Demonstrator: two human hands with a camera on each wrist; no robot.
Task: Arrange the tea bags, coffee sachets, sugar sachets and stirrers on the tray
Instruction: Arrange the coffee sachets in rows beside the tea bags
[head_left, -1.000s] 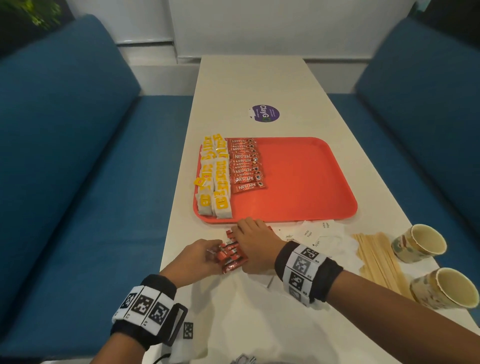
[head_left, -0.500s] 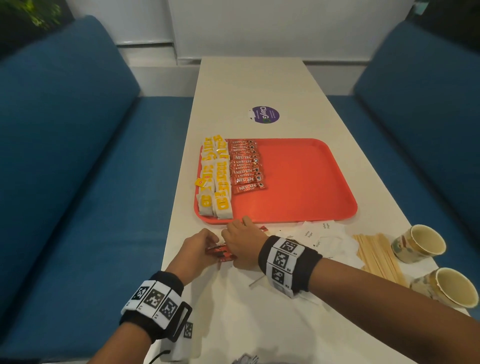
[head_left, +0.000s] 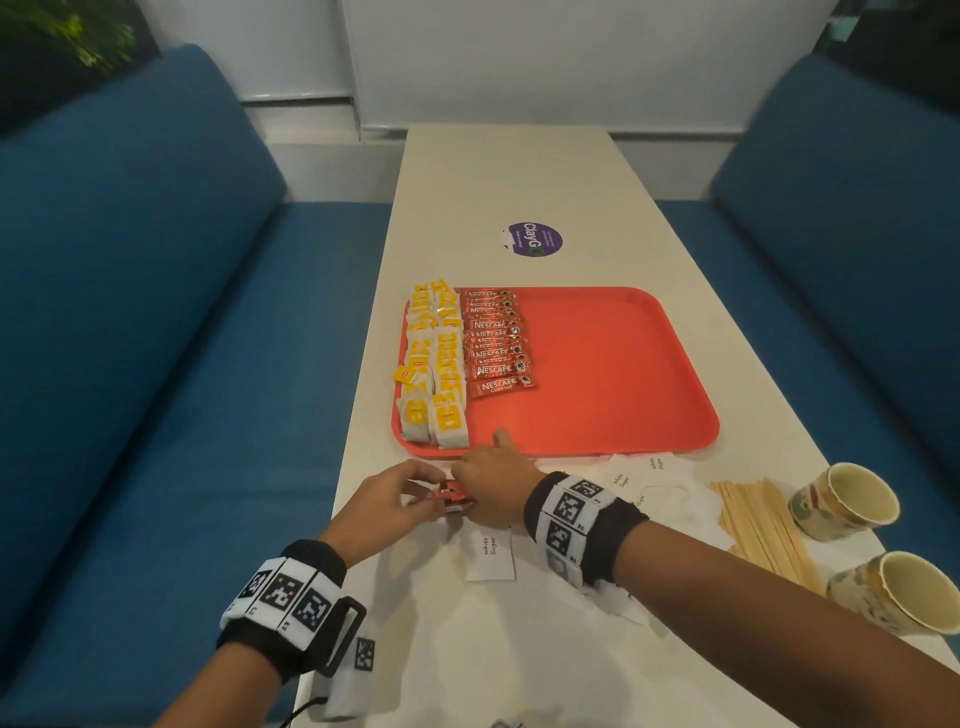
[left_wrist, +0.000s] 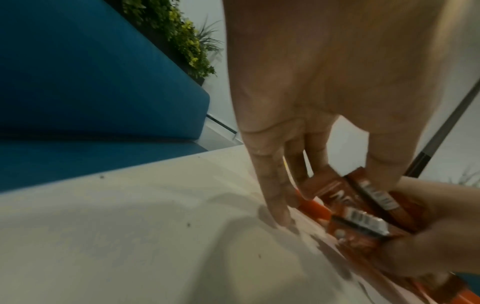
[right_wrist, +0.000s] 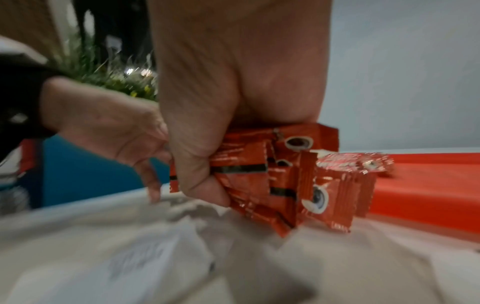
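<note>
We have a loose bundle of coffee sachets (right_wrist: 280, 176) gathered between our hands, just off the near edge of the red tray (head_left: 623, 405) and low over the worktop (head_left: 519, 176). We judge these sachets to be very light, thin and slick-foiled: as a stack they will want to fan out and slide past one another, so a squeeze across the flat faces near the middle of the bundle should hold better than a pinch at one crimped end. They are soft enough to bend but not fragile, so a firm grip should do no harm. Our right hand (head_left: 491, 480) has its thumb and fingers curled round the bundle, palm turned toward the left, with the printed ends poking out beyond the fingers toward the tray. Our left hand (head_left: 387, 501) comes in from the other side, its fingers (left_wrist: 275, 197) pointing down with the tips against the sachet ends, seemingly squaring them up; one fingertip is at or just above the worktop. Both wrists sit low, forearms angled in toward each other. On the tray, tea bags (head_left: 434, 374) fill the left strip and a row of coffee sachets lies just beside them; the sugar sachets (head_left: 491, 553) and stirrers (head_left: 763, 530) remain on the worktop.
</note>
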